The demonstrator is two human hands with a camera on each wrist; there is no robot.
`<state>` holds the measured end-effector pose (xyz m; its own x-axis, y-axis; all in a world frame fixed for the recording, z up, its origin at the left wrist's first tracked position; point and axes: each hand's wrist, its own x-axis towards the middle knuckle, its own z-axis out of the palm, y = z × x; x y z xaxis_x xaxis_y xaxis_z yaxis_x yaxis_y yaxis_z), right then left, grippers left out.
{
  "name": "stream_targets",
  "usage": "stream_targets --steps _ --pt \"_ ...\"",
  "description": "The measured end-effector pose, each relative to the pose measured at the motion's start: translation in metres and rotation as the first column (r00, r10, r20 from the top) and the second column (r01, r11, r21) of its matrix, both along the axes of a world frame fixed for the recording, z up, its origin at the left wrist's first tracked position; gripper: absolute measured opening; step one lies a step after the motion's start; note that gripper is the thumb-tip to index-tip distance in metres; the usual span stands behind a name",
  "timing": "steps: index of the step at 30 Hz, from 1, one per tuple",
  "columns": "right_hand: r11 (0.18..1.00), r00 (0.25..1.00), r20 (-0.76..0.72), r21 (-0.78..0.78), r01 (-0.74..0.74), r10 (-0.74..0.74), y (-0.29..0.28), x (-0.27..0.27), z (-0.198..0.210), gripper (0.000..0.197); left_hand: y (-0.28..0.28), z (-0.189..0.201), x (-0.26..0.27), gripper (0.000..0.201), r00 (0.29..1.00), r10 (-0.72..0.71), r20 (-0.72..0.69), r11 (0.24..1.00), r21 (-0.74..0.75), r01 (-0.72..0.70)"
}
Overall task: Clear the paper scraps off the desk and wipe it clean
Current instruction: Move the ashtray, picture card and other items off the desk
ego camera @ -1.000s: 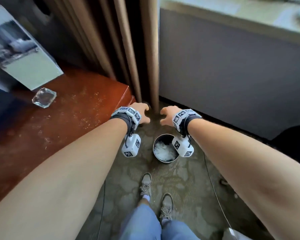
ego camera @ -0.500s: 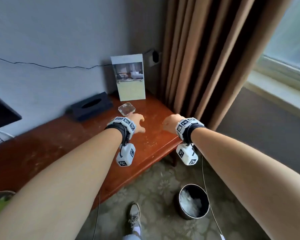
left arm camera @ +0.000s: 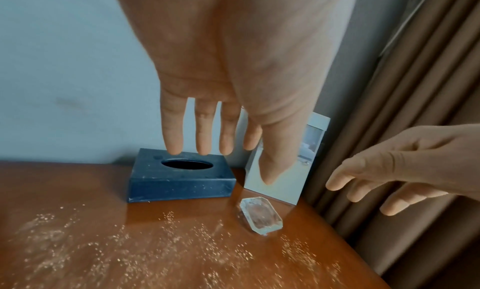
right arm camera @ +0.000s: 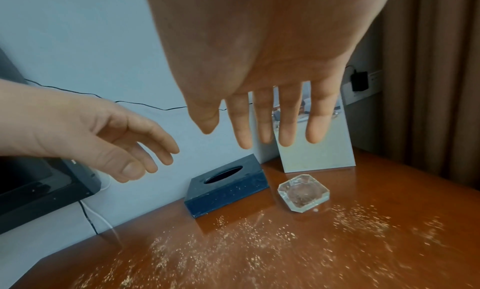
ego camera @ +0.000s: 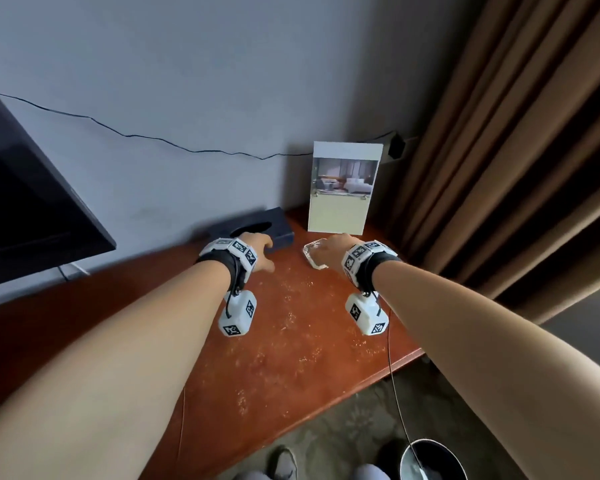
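We see a glossy reddish wood desk [right arm camera: 389,201] dusted with pale crumbs [right arm camera: 233,242], a clear glass dish [right arm camera: 303,191], a matt dark box [right arm camera: 228,187] and cloth curtains [ego camera: 499,168].

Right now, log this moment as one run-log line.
left hand: open, empty, above tissue box | right hand: open, empty, above glass ashtray | desk: fine crumbs scattered, unwiped

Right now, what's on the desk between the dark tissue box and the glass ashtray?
Only bare reddish wood desk with a few pale crumbs near the dark blue tissue box; nothing else before the clear octagonal glass ashtray. Clearest in the right wrist view.
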<state>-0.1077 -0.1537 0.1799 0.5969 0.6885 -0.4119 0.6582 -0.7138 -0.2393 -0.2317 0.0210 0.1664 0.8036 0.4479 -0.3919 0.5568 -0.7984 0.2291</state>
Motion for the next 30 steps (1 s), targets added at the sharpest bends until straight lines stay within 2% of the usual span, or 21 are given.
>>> stream_targets --steps 3,6,11,16,21,26,30 --pt "0.996 0.998 0.023 -0.072 -0.059 0.060 0.040 0.010 -0.012 0.036 0.032 -0.006 0.001 0.070 0.999 0.048 -0.005 0.999 -0.010 -0.048" --pt "0.985 0.985 0.057 -0.067 -0.158 0.162 0.074 0.025 -0.024 0.035 0.061 -0.019 0.006 0.074 0.996 0.091 -0.014 0.996 -0.011 -0.091" --pt "0.962 0.963 0.035 -0.064 -0.265 0.268 0.132 0.059 -0.058 0.045 0.105 -0.045 0.026 0.082 0.987 0.143 -0.071 0.990 0.013 -0.142" --pt "0.939 0.942 -0.026 -0.071 -0.336 0.335 0.180 0.101 -0.092 0.076 0.143 -0.075 0.058 0.098 0.972 0.202 -0.119 0.978 0.082 -0.194" --pt "0.911 0.917 -0.061 -0.106 -0.399 0.395 0.222 0.139 -0.130 0.091 0.170 -0.105 0.083 0.108 0.955 0.252 -0.156 0.966 0.092 -0.240" --pt "0.859 0.871 -0.020 -0.154 -0.488 0.491 0.249 0.160 -0.162 0.115 0.187 -0.142 0.100 0.133 0.938 0.233 -0.258 0.972 0.035 -0.232" --pt "0.801 0.824 -0.030 -0.219 -0.558 0.566 0.262 0.168 -0.184 0.135 0.194 -0.171 0.105 0.142 0.938 0.208 -0.278 0.975 -0.015 -0.220"
